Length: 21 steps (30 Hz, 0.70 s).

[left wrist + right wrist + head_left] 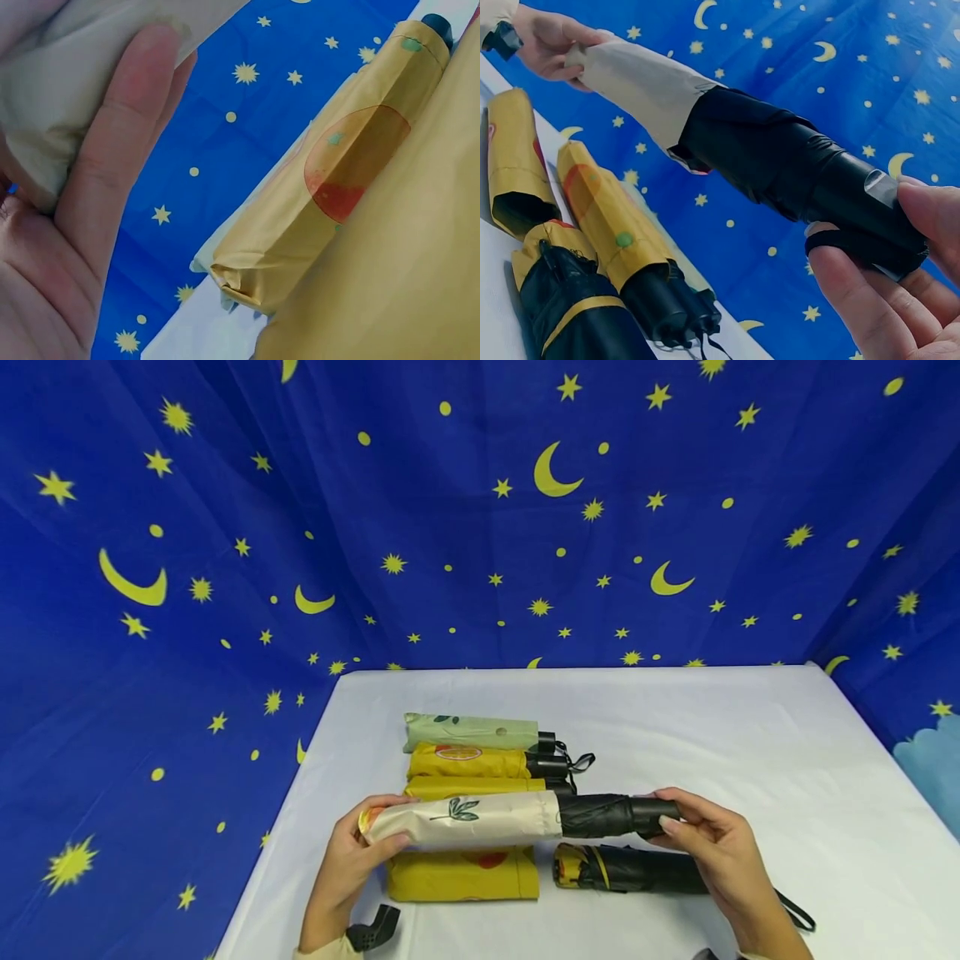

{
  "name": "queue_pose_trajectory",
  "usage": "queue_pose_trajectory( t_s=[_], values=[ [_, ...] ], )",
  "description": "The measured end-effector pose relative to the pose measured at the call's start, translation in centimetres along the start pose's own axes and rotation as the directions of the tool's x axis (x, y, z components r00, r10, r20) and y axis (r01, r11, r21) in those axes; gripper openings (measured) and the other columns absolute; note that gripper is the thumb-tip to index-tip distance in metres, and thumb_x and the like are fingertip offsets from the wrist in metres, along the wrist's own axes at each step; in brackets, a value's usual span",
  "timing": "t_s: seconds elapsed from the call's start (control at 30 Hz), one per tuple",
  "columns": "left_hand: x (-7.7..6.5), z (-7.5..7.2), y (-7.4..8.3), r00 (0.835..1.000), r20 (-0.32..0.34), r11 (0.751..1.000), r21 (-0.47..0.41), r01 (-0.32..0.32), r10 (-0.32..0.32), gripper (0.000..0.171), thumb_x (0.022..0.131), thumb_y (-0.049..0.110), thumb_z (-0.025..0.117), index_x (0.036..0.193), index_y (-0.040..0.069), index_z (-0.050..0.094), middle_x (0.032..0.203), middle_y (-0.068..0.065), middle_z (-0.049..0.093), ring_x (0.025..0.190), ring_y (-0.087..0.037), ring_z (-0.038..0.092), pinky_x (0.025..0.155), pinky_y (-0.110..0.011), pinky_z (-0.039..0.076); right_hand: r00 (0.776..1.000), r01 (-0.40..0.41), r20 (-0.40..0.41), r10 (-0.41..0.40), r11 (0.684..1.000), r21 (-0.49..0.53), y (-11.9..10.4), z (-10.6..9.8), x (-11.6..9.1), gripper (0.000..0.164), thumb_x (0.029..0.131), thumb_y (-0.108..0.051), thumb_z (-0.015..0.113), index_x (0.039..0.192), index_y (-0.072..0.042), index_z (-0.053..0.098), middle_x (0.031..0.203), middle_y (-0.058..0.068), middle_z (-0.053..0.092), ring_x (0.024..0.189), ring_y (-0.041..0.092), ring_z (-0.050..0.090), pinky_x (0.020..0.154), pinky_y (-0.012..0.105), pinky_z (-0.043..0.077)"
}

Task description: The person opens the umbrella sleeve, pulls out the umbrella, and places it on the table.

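A folded black umbrella sits partway inside a cream sleeve with a green leaf print, held level above the table. My left hand grips the sleeve's far left end between thumb and fingers. At the other end, my right hand pinches the black handle; the wrist strap lies against its fingers. Below the held umbrella lies a flat yellow sleeve, its mouth open in the right wrist view. Beside it, under my right hand, rests a bare black folded umbrella with yellow trim.
Behind the held umbrella lie a green sleeved umbrella, a yellow one with a fruit print, and another yellow one partly hidden. A white cloth covers the table. A blue star-patterned curtain hangs at the back and sides.
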<state>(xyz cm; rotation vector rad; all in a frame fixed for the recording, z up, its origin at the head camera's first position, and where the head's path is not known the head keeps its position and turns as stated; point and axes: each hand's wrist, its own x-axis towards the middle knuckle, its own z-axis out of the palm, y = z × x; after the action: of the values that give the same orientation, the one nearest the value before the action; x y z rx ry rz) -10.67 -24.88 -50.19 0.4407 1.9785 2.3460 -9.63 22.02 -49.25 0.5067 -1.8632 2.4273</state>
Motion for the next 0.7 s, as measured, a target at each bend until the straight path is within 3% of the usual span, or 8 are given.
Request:
queue_pose_trajectory(
  t_s=[0.37, 0.7],
  values=[
    [-0.3, 0.1, 0.3, 0.997, -0.058, 0.999, 0.021, 0.049, -0.047, 0.044, 0.089, -0.013, 0.070, 0.130, -0.013, 0.056, 0.125, -0.012, 0.067, 0.107, -0.021, 0.064, 0.086, -0.029, 0.056, 1.000, 0.022, -0.010, -0.022, 1.000, -0.010, -0.1, -0.7, -0.5, 0.034, 0.097, 0.023, 0.046, 0.131, 0.025, 0.048, 0.122, 0.007, 0.073, 0.104, 0.023, 0.072, 0.075, 0.042, 0.060],
    [-0.5, -0.2, 0.4, 0.997, -0.066, 0.999, 0.014, 0.033, -0.032, 0.042, 0.090, -0.013, 0.068, 0.130, -0.013, 0.055, 0.124, -0.010, 0.066, 0.101, -0.016, 0.063, 0.079, -0.025, 0.056, 0.999, 0.029, -0.016, -0.029, 0.999, -0.026, -0.4, -1.2, -0.6, 0.035, 0.098, 0.023, 0.044, 0.132, 0.026, 0.045, 0.124, 0.007, 0.071, 0.107, 0.022, 0.071, 0.076, 0.040, 0.061]
  ],
)
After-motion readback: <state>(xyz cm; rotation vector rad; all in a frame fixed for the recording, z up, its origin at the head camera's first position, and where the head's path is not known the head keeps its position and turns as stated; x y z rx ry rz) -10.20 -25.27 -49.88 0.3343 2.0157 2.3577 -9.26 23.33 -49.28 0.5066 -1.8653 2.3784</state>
